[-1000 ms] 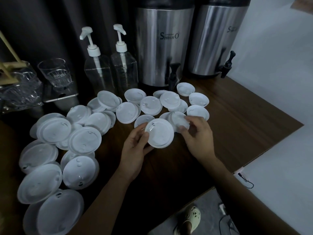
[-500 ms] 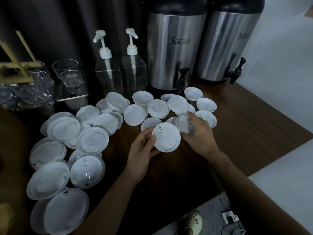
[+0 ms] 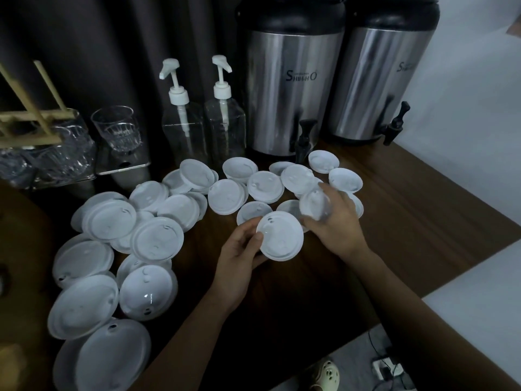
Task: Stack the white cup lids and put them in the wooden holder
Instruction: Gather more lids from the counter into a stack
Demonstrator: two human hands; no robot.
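Many white cup lids lie scattered over the dark wooden table (image 3: pixel 408 210). My left hand (image 3: pixel 239 255) holds one white lid (image 3: pixel 280 237) by its left edge, thumb on top, just above the table. My right hand (image 3: pixel 335 221) grips a second white lid (image 3: pixel 314 206), lifted and tilted, right behind the first. Larger lids (image 3: pixel 84 306) fill the left side, smaller ones (image 3: pixel 265 186) the middle and back. The wooden holder (image 3: pixel 31 122), a frame of thin sticks, stands at the far left edge.
Two steel drink dispensers (image 3: pixel 287 88) (image 3: pixel 380 86) with black taps stand at the back. Two clear pump bottles (image 3: pixel 183 128) are to their left. Glass cups (image 3: pixel 118 131) sit on a tray at the back left. The table edge runs diagonally at the right.
My right hand has picked a small lid out of the pile and lifted it, tilted, toward the lid in my left hand. The left hand stayed in place.
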